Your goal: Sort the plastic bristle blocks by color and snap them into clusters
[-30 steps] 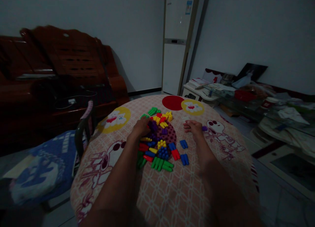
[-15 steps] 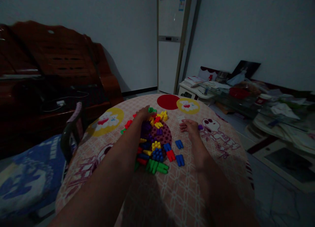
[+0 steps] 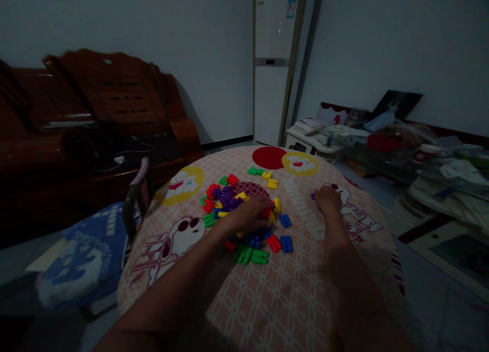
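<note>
My left hand (image 3: 252,213) reaches over the middle of a heap of small plastic toy pieces. Its fingers curl round some red (image 3: 269,214) and yellow pieces (image 3: 277,205) at its right side; the palm hides others. To the right, my right hand (image 3: 328,198) is closed at a small purple piece (image 3: 313,196) that peeks out at its fingertips. Purple pieces (image 3: 228,199) pile up left of the left hand. Green pieces (image 3: 250,255), a red one (image 3: 273,243) and blue ones (image 3: 286,244) lie nearer me.
The round table has a patterned tablecloth (image 3: 267,301). More green pieces (image 3: 255,171) and yellow pieces (image 3: 272,183) lie farther back. A chair with a blue cushion (image 3: 84,260) stands left, before a wooden sofa (image 3: 114,97). A cluttered glass-topped cabinet (image 3: 355,143) is at right.
My left hand has come back from the far side to the middle of the heap, and red and yellow pieces have shifted nearer with it. My right hand has moved right, onto the purple piece.
</note>
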Motion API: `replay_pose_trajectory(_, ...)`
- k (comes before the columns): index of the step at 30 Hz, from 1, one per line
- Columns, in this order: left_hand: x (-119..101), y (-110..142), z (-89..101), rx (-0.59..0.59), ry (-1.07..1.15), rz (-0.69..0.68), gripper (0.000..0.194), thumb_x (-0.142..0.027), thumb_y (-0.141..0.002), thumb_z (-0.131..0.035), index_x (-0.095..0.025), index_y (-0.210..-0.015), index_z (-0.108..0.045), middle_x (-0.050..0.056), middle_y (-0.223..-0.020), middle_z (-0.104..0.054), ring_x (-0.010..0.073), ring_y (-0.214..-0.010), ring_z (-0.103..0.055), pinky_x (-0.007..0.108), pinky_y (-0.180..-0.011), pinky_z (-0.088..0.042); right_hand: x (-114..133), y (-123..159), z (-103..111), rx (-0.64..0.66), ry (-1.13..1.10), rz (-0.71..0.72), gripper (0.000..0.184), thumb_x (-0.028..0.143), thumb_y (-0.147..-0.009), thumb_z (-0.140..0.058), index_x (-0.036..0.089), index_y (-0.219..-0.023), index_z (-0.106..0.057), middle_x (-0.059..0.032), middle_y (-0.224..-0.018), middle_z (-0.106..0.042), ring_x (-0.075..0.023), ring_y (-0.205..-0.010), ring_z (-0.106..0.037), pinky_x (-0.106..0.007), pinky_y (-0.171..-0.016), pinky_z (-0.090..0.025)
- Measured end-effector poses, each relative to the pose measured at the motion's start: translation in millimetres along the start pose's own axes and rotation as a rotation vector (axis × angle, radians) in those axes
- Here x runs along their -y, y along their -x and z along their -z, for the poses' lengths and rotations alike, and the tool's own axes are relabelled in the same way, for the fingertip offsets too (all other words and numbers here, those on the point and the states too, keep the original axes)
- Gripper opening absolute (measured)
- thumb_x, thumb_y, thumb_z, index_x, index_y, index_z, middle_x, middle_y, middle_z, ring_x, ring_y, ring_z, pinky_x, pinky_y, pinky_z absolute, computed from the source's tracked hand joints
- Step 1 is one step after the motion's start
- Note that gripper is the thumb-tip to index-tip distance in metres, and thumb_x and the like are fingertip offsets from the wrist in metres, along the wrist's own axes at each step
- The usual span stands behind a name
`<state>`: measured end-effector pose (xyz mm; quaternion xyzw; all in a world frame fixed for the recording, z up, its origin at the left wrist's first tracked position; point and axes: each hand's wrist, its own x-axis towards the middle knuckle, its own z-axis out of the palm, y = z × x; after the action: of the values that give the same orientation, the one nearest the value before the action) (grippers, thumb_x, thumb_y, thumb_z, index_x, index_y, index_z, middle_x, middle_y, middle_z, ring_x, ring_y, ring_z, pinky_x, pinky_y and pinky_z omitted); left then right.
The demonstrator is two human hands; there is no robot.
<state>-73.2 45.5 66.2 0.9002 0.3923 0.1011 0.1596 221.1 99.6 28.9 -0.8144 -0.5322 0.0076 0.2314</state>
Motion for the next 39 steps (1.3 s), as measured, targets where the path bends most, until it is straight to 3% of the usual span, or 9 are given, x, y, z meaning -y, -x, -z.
replay_pose_trajectory(5,-43,59,-12.0,0.086,-0.113,0.128,0.097,-0.039,-0.068,-0.082,-0.037,-0.153,-0.035,0.012,-0.164,-0.026,0.0419,-0.148,-0.027,0.066,-0.112,-0.032,9,5,-6,0.170,0.066,0.196,0.038,0.028,-0.093,-0.044,0.011,-0.095,-0.078,-0.0204,-0.105,-0.073,-0.0278,-0.101,-0.066,-0.035,-0.087,-0.045)
replay_pose_trajectory(9,-42,84,-25.2,0.110,-0.163,0.417,0.112,-0.041,-0.063,-0.085,-0.042,-0.156,-0.023,0.012,-0.168,-0.009,0.0493,-0.150,-0.012,0.077,-0.105,-0.030,44,22,-8,0.279,-0.070,0.326,0.033,0.028,-0.089,-0.050,0.013,-0.093,-0.079,-0.0149,-0.100,-0.075,-0.0232,-0.096,-0.067,-0.029,-0.081,-0.045)
replay_pose_trajectory(16,25,57,-38.2,-0.149,-0.205,0.449,0.069,-0.026,-0.085,-0.062,-0.027,-0.151,-0.043,0.015,-0.165,-0.022,0.0405,-0.149,-0.026,0.062,-0.113,-0.036,92,63,-23,0.588,-0.515,0.503,0.021,0.024,-0.081,-0.057,0.015,-0.081,-0.076,0.0015,-0.063,-0.064,-0.0125,-0.062,-0.058,-0.021,-0.058,-0.042)
replay_pose_trajectory(22,76,16,-4.4,-0.220,-0.179,0.324,0.059,-0.007,-0.080,-0.054,-0.019,-0.137,-0.060,0.015,-0.152,-0.047,0.0309,-0.141,-0.044,0.047,-0.117,-0.037,93,66,-27,0.765,-0.848,0.381,0.017,0.027,-0.075,-0.064,0.015,-0.080,-0.074,0.0052,-0.051,-0.058,-0.0096,-0.042,-0.051,-0.019,-0.042,-0.040)
replay_pose_trajectory(26,73,11,25.9,-0.302,-0.168,0.388,0.052,-0.013,-0.081,-0.058,-0.020,-0.132,-0.063,0.012,-0.144,-0.056,0.0290,-0.135,-0.051,0.042,-0.114,-0.040,80,53,-25,0.674,-0.972,0.224,0.018,0.027,-0.069,-0.072,0.014,-0.082,-0.074,0.0039,-0.051,-0.060,-0.0091,-0.042,-0.052,-0.016,-0.037,-0.038)
replay_pose_trajectory(29,56,13,33.5,-0.232,-0.133,0.364,0.043,-0.025,-0.084,-0.063,-0.020,-0.127,-0.066,0.010,-0.131,-0.065,0.0268,-0.122,-0.060,0.036,-0.107,-0.045,72,50,-20,0.825,-0.975,0.299,0.024,0.031,-0.065,-0.078,0.013,-0.082,-0.075,0.0014,-0.055,-0.064,-0.0094,-0.045,-0.053,-0.017,-0.039,-0.040)
replay_pose_trajectory(32,38,12,23.1,-0.034,-0.030,0.166,0.053,-0.039,-0.075,-0.076,-0.024,-0.125,-0.066,0.007,-0.130,-0.066,0.0265,-0.120,-0.060,0.033,-0.103,-0.046,74,56,-17,1.045,-0.940,0.442,0.027,0.031,-0.062,-0.081,0.013,-0.082,-0.077,-0.0003,-0.062,-0.068,-0.0096,-0.051,-0.057,-0.018,-0.047,-0.044)
replay_pose_trajectory(34,34,8,11.9,0.055,0.002,0.073,0.057,-0.041,-0.069,-0.080,-0.023,-0.121,-0.068,0.008,-0.132,-0.064,0.0279,-0.122,-0.059,0.034,-0.103,-0.047,79,61,-19,1.061,-0.887,0.507,0.023,0.027,-0.061,-0.081,0.013,-0.079,-0.077,0.0009,-0.062,-0.068,-0.0090,-0.053,-0.057,-0.017,-0.048,-0.043)
replay_pose_trajectory(39,60,3,-1.9,-0.121,-0.002,0.127,0.032,-0.024,-0.077,-0.071,-0.018,-0.108,-0.071,0.011,-0.124,-0.067,0.0274,-0.124,-0.058,0.039,-0.108,-0.044,84,63,-29,0.926,-0.902,0.382,0.018,0.028,-0.066,-0.077,0.013,-0.073,-0.072,0.0020,-0.056,-0.065,-0.0090,-0.046,-0.056,-0.017,-0.044,-0.043)
